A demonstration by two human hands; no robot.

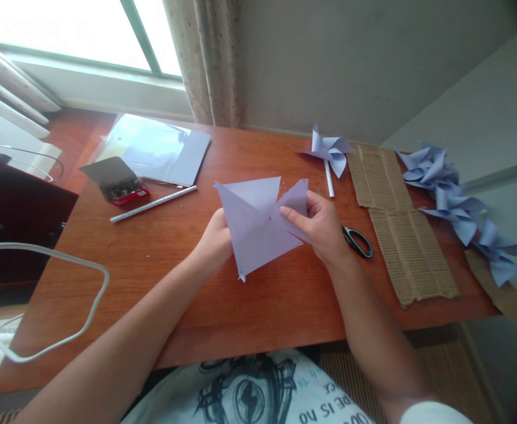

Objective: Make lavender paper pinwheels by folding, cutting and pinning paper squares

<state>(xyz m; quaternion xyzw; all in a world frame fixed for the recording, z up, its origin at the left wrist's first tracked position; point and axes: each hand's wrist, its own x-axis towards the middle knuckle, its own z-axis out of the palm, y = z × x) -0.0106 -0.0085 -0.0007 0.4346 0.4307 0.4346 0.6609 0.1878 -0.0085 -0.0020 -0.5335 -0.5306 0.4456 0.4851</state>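
Observation:
A pale lilac cut paper square is held up over the middle of the wooden table. My left hand is behind its left side, fingers hidden by the paper, gripping it. My right hand pinches a folded flap toward the paper's centre, where a small pin point shows. A finished lilac pinwheel on a white stick lies beyond my right hand.
Black-handled scissors lie just right of my right hand. Corrugated cardboard strips and several finished pinwheels lie at the right. A white stick, an open red box of pins and a paper pack lie at the left.

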